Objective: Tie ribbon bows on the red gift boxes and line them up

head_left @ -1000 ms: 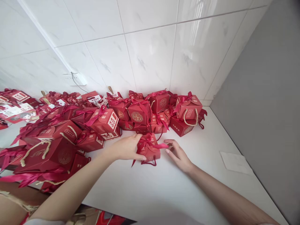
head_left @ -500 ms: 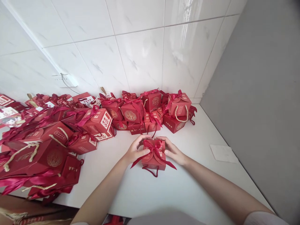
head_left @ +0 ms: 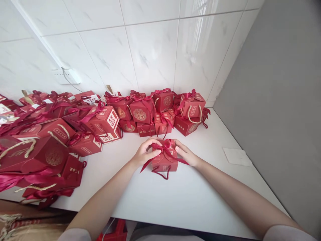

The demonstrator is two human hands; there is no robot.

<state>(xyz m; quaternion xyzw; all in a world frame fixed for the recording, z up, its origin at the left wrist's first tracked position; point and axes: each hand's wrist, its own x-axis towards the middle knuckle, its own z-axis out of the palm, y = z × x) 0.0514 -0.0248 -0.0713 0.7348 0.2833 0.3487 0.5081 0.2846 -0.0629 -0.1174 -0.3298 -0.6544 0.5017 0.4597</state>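
At the far left, a heap of red boxes (head_left: 54,155) with ribbons and pale rope handles lay across the white table (head_left: 195,201), and above it a socket (head_left: 66,77) with a grey cable (head_left: 70,83) sat on the tiled wall (head_left: 150,50). Farther right, a row of stacked boxes (head_left: 142,112) stood near the wall. In front of these, the left hand (head_left: 147,152) was closed on the left side of a red gift box (head_left: 164,164), its thumb by the ribbon bow (head_left: 167,147). The box sat upright on the table between both hands, its dark red cord handle (head_left: 162,174) facing the person. The right hand (head_left: 187,154) pressed its right side, fingers partly hidden. Beyond lay a flat white patch (head_left: 237,156), near a grey panel (head_left: 281,100).
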